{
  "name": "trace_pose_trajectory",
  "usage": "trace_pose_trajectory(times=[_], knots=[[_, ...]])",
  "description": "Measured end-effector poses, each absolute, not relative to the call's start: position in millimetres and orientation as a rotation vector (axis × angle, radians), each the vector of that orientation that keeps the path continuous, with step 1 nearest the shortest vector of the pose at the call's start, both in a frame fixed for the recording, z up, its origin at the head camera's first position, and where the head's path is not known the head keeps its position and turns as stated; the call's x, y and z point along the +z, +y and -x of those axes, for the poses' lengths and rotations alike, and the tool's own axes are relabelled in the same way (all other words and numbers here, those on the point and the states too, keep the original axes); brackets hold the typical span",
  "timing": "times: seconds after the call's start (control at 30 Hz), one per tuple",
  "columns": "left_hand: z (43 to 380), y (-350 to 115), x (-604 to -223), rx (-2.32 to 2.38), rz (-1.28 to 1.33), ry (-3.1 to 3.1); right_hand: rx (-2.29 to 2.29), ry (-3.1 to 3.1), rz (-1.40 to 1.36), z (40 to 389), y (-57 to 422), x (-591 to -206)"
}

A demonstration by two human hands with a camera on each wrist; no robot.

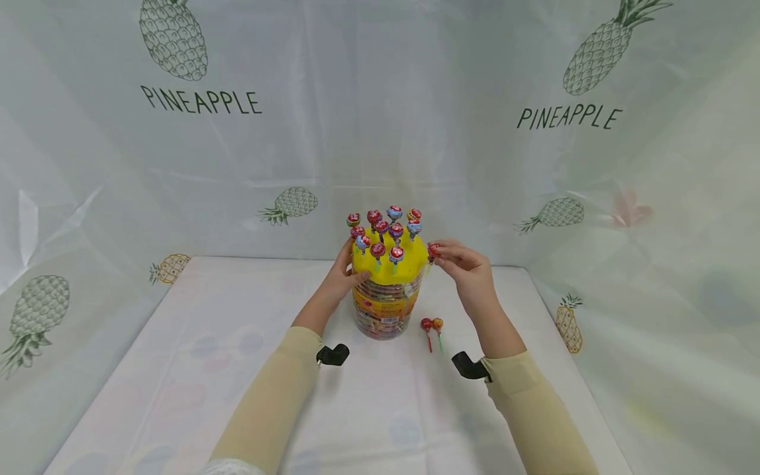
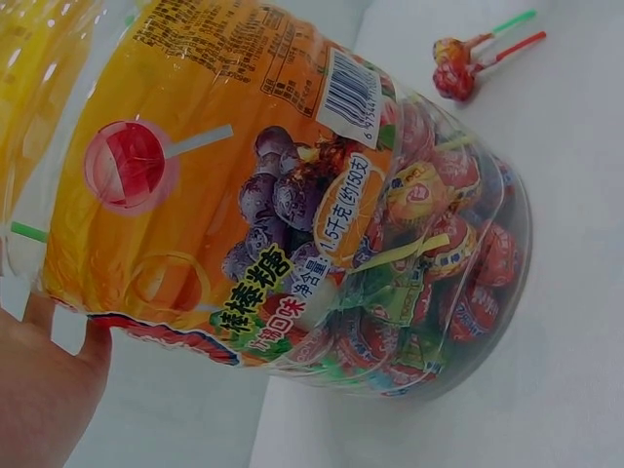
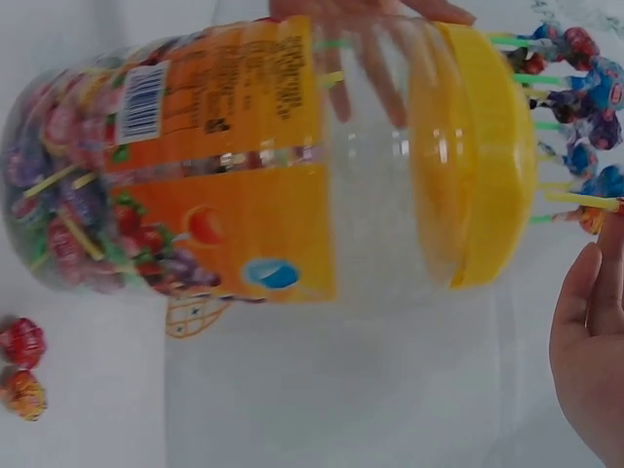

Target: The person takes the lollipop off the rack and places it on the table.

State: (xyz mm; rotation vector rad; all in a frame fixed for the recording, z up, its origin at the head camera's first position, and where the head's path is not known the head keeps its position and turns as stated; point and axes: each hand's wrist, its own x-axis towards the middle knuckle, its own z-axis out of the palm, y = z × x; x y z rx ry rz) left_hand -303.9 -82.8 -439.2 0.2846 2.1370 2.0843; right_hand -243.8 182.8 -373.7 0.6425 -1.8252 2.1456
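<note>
A clear plastic jar [image 1: 382, 323] with an orange label stands upright on the table, wrapped lollipops visible inside. Several lollipops [image 1: 378, 251] stick up from its yellow lid [image 1: 410, 268]. My left hand [image 1: 342, 280] grips the jar's left side near the lid; in the left wrist view its fingers [image 2: 93, 351] lie against the jar wall. At the lid's right edge, my right hand [image 1: 472, 270] pinches a red lollipop [image 1: 433, 251]. The right wrist view shows that lollipop's yellow stick [image 3: 580, 199] close to the lid; whether its tip touches is unclear.
Two loose lollipops, one red [image 1: 426, 324] and one orange [image 1: 437, 324], lie on the white-covered table [image 1: 237, 369] right of the jar's base. A pale sheet with pineapple prints [image 1: 291, 204] hangs behind the table and along its sides.
</note>
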Motion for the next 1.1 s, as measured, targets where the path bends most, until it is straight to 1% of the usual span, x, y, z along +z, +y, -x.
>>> trace_pose_trajectory(times=[0.67,1.1], knots=[[305.0,-80.5,-437.5,2.068,-0.266,2.139,2.157,-2.184,-0.247,231.3,219.7,-448.5],[304.3,-81.5,-440.2,2.085,-0.295,2.105,2.104,-2.425,0.005,232.3,242.2,-499.5]])
